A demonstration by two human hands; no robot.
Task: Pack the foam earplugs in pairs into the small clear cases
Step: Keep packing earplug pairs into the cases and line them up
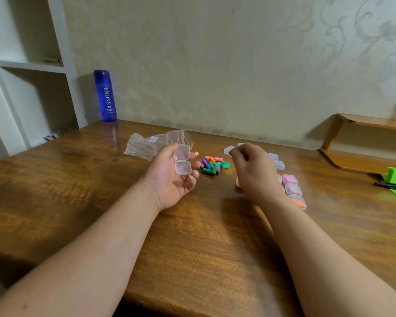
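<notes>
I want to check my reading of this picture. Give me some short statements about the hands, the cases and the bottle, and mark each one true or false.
1. The left hand holds an open case. True.
2. That case holds two green earplugs. False: it looks empty.
3. The loose earplugs lie in a pile between the left hand and the right hand. True.
4. The bottle lies on its side. False: it stands upright.
5. Filled cases lie to the right of the right hand. True: pink and orange show inside them.
</notes>
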